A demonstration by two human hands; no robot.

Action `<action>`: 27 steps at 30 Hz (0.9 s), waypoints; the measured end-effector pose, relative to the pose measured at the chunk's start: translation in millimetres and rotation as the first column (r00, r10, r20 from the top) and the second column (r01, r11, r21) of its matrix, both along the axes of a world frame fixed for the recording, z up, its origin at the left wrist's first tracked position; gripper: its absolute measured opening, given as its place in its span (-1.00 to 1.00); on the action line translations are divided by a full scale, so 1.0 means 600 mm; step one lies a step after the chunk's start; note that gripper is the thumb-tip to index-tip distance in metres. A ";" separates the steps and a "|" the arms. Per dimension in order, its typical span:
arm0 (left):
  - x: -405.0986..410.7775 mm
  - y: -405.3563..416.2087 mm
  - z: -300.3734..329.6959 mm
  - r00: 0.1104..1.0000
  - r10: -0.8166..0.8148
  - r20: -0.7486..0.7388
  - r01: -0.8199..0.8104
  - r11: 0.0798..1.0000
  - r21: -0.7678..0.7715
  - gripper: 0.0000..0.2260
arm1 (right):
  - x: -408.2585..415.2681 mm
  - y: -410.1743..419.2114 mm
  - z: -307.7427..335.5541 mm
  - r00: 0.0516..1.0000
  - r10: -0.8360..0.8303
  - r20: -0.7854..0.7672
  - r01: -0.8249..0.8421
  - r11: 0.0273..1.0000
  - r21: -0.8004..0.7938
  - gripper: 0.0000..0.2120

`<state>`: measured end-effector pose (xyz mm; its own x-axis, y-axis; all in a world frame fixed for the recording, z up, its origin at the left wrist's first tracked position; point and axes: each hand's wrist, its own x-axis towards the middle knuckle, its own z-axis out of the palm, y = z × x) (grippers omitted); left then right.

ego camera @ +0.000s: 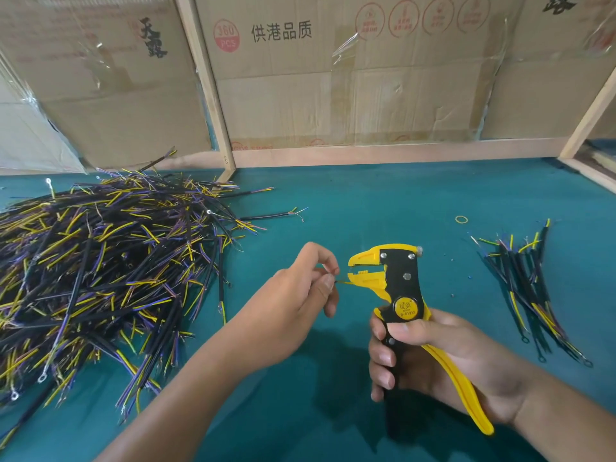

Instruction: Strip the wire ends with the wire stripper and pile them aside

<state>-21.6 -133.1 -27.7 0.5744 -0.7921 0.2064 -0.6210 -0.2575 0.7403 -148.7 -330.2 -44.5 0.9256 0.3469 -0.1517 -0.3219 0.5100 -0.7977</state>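
A teal felt-covered desk (383, 201) is walled at the back by taped brown cardboard panels (350, 78) between pale wooden posts (208, 85). The right hand (443, 358) has its grip clenched round the handles of a yellow-and-black plastic wire stripper (400, 295), held upright, beak pointing left, parted. The left hand (300, 295) pinches a thin yellow wire (343, 282), lying level, tip at the beak. A large tangled heap of black, yellow and purple wires (100, 278) lies left; a small bundle of wires (533, 288) and a yellow rubber band (461, 219) lie right.
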 end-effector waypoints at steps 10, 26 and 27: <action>-0.012 -0.002 0.012 0.974 0.071 0.214 -0.105 0.983 0.151 -0.90 | -0.002 0.002 0.009 1.000 -0.023 0.004 0.024 0.996 -0.085 -0.79; -0.027 -0.003 0.028 0.933 0.071 0.353 -0.136 0.977 0.161 -0.94 | -0.009 -0.003 0.032 0.998 -0.003 0.064 0.022 0.956 -0.291 -0.80; -0.027 -0.003 0.028 0.932 0.068 0.357 -0.135 0.977 0.166 -0.95 | -0.009 -0.003 0.033 0.998 -0.003 0.062 0.021 0.956 -0.292 -0.80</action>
<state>-37.8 -134.7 -10.9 0.5726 -0.7765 0.2630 -0.7935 -0.4444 0.4157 -154.3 -331.8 -24.8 0.9400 0.2841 -0.1888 -0.2639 0.2548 -0.9303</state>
